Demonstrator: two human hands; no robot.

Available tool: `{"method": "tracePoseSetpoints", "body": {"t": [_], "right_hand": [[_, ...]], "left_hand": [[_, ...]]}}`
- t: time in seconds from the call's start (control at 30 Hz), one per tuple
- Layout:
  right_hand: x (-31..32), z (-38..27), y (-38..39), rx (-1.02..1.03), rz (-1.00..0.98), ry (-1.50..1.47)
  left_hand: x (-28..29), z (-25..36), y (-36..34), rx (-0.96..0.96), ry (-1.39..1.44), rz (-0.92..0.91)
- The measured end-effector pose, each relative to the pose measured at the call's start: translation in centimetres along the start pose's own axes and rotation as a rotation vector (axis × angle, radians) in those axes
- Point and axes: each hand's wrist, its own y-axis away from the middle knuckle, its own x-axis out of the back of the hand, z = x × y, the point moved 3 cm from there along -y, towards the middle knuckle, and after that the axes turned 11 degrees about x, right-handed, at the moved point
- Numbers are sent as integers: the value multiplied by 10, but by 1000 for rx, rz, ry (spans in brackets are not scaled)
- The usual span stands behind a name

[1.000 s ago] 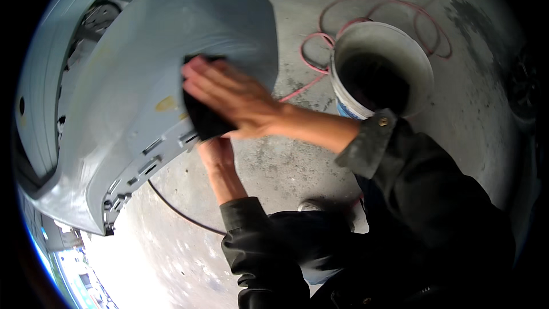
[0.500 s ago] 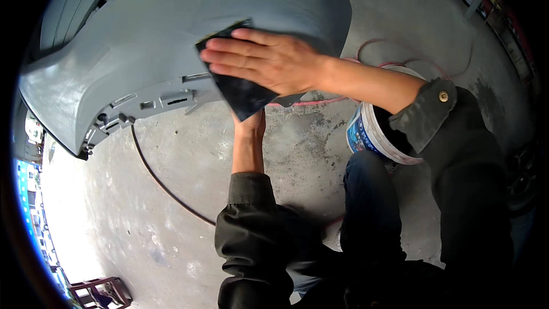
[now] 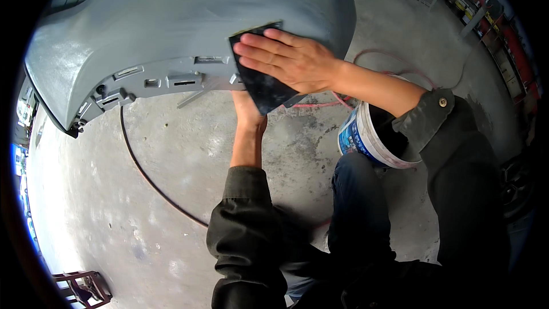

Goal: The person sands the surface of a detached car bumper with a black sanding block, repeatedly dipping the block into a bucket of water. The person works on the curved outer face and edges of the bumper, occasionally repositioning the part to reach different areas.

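Observation:
A grey car bumper (image 3: pixel 171 17) fills the upper part of the view, its slotted lower edge toward me. Flat against its surface lies a sheet of black sandpaper (image 3: pixel 266 88), under my right hand (image 3: pixel 297 63). The fingers are stretched over the sheet, and the thumb is hidden. My left hand (image 3: pixel 247 106) reaches up to the bumper's lower edge. Its fingers are out of sight behind the bumper and the sandpaper, so their grip does not show.
A white bucket (image 3: pixel 366 131) with a blue label stands by my right knee. A dark hose (image 3: pixel 148 177) curves over the concrete floor, and a red hose (image 3: pixel 372 54) loops behind the bucket. Shelves (image 3: pixel 492 40) line the far right. A reddish frame (image 3: pixel 83 289) sits at lower left.
In the picture, my right hand and the sandpaper have shifted right along the bumper. The view has also moved slightly. My left hand stays at the lower edge.

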Motion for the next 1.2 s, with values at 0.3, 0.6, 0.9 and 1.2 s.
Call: {"method": "tracePoseSetpoints", "body": {"t": [0.3,0.6,0.9,1.2], "right_hand": [[-8,-13,-59,-224,108,230],[2,-27,-60,-392,8,90],[-15,-45,30,-540,70,-164],[-21,-43,-13,-350,101,-194]], "left_hand": [[-2,-2,2,6,2,38],[18,-7,4,70,52,-57],[-12,5,-7,2,-195,-126],[30,6,-5,163,293,-197]]}}
